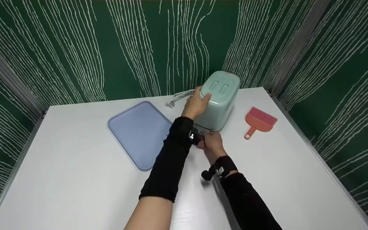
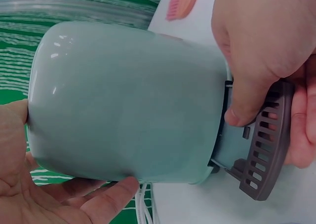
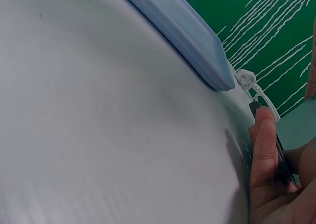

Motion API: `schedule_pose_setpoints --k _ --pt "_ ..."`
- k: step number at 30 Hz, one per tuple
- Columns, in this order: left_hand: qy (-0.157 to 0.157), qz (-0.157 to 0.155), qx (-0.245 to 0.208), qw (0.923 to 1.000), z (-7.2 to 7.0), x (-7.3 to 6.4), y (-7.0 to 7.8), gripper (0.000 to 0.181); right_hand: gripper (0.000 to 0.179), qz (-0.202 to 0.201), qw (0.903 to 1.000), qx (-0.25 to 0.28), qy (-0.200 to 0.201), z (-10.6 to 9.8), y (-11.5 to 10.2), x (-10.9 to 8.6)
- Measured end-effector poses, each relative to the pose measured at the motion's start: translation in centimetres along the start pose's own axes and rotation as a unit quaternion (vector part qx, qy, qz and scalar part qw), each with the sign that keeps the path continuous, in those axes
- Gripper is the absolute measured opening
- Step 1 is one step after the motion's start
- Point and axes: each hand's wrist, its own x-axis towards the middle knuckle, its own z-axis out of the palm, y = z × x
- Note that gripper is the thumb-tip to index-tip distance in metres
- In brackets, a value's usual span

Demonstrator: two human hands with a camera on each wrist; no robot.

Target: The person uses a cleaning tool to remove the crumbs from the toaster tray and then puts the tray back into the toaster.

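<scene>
A mint-green small appliance (image 1: 219, 110) with rounded edges and two raised bars on its upper face stands toward the back of the table. My left hand (image 1: 196, 103) grips its upper left side, with thumb and fingers spread round the body. At its lower front end, my right hand (image 1: 213, 142) pinches a dark slotted tray-like piece (image 2: 269, 145) between thumb and fingers. That piece juts out from the appliance's end at an angle in the left wrist view. The right palm hides part of the piece.
Left of the appliance lies a blue tray (image 1: 136, 132). A red brush-like dustpan tool (image 1: 260, 121) lies to the right. The appliance's white cord and plug (image 1: 171, 103) rest near the back edge, before a green patterned wall (image 1: 123, 48).
</scene>
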Motion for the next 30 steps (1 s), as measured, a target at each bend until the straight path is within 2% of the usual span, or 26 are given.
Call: schedule_pose_setpoints --k 3,7,11,20,26,30 --pt "0.001 0.003 -0.004 1.0000 0.0 0.1 -0.1 0.062 0.038 -0.004 0.9997 -0.025 0.002 0.0 0.1 0.0" --pt "0.002 -0.001 -0.007 1.0000 0.0 0.1 -0.1 0.061 0.035 0.009 0.9994 0.032 -0.007 0.2 0.3 -0.1" --pt "0.002 -0.007 0.000 1.0000 0.0 0.2 0.0 0.061 0.034 0.010 0.9996 0.028 -0.005 0.3 0.3 -0.3" --pt "-0.001 -0.012 -0.002 0.9999 0.1 0.2 0.1 0.063 0.014 0.023 0.9966 0.074 -0.028 0.4 0.4 -1.1" --pt "-0.001 -0.012 -0.001 0.9999 0.1 0.3 -0.1 0.064 0.019 0.038 0.9961 0.061 -0.051 0.3 0.4 -1.5" --pt "-0.003 -0.012 0.002 0.9999 0.1 0.3 0.1 0.063 0.024 0.023 0.9984 -0.006 -0.051 0.0 0.4 -1.6"
